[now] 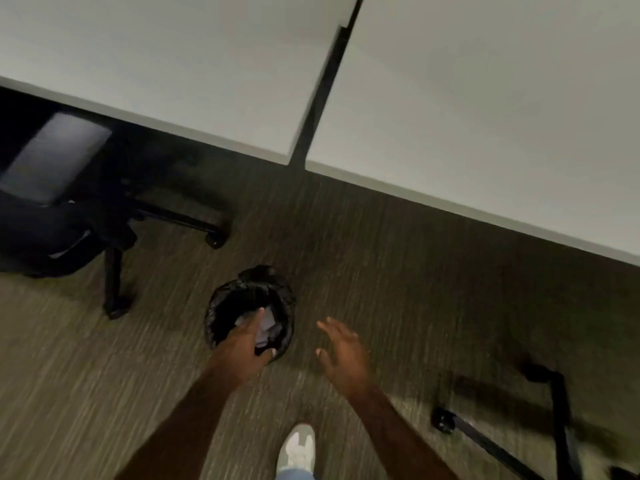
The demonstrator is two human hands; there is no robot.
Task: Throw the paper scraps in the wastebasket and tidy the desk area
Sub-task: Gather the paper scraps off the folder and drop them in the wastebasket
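Observation:
A small round wastebasket (221, 311) lined with a black bag stands on the carpet in front of me. White paper scraps (268, 329) lie inside it. My left hand (244, 349) hovers over the basket's near rim, fingers spread, with nothing visibly in it. My right hand (343, 351) is open with fingers apart, just right of the basket and above the carpet. Two white desks (485, 116) meet above, their visible tops bare.
A black office chair (59, 202) stands at the left, its wheeled legs reaching toward the basket. Another chair's base (502, 420) sits at the lower right. My shoe (298, 448) is at the bottom centre on grey carpet.

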